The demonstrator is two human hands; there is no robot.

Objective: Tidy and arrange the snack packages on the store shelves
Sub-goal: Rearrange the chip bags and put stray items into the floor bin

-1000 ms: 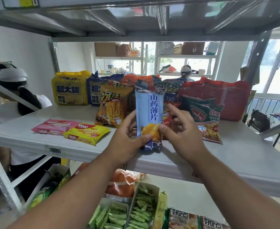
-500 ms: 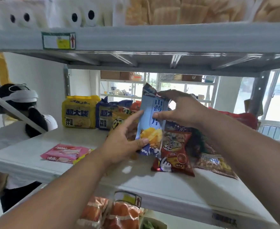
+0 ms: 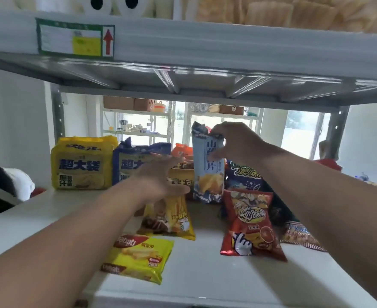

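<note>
My right hand (image 3: pixel 234 143) pinches the top of a light blue chip bag (image 3: pixel 207 172), holding it upright over the back of the white shelf (image 3: pixel 194 274). My left hand (image 3: pixel 160 176) reaches flat and open just left of that bag, in front of a yellow chip bag (image 3: pixel 172 216) and not holding anything. A red snack bag (image 3: pixel 249 223) leans at the right, with a dark blue bag (image 3: pixel 245 176) behind it. A yellow wafer pack (image 3: pixel 138 256) lies flat near the front edge.
A yellow noodle multipack (image 3: pixel 81 163) and a blue one (image 3: pixel 129 163) stand at the back left. A striped snack bag (image 3: pixel 298 236) lies right. The upper shelf (image 3: pixel 205 45) hangs low overhead with a price label (image 3: pixel 75 40). A person (image 3: pixel 3 174) sits at the left.
My left hand has let go of the light blue bag and spread flat beside it. My right hand alone now holds the bag, set further back. The view has moved closer.
</note>
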